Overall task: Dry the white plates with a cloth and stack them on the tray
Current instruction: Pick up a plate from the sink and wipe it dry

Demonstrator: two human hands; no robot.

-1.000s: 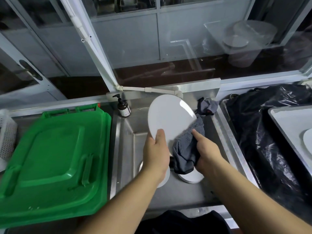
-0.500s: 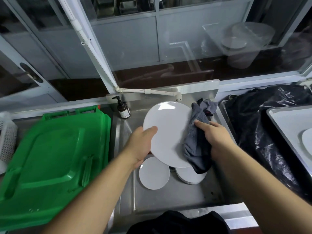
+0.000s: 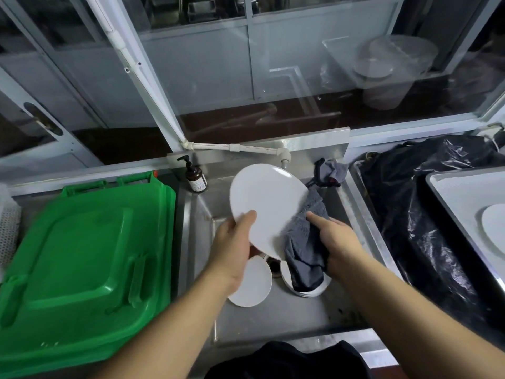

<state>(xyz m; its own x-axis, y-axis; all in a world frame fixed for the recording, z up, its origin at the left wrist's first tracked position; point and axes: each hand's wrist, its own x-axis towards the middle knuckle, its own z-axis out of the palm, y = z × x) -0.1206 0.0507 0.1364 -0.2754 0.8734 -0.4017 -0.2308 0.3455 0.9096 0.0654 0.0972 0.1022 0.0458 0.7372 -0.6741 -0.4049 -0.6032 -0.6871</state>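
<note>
Over the steel sink (image 3: 314, 318) I hold a white plate (image 3: 269, 203) tilted up. My left hand (image 3: 235, 244) grips its lower left rim, thumb on the face. My right hand (image 3: 334, 239) holds a grey cloth (image 3: 304, 242) against the plate's right edge, and the cloth hangs down below it. More white plates lie in the sink: one (image 3: 252, 283) under my left wrist and a small stack (image 3: 308, 289) partly hidden by the cloth. At the far right a white tray (image 3: 459, 195) carries one plate (image 3: 494, 228).
A green bin lid (image 3: 82, 258) fills the left counter. A brown pump bottle (image 3: 195, 177) stands at the sink's back left corner, a second grey rag (image 3: 332, 172) at its back right. A black plastic bag (image 3: 415, 214) lies between sink and tray. A tap pipe (image 3: 246, 147) runs above.
The plate has turned in my hands and tilted more. My right hand with the cloth slid down from the plate's upper right rim to its lower right edge.
</note>
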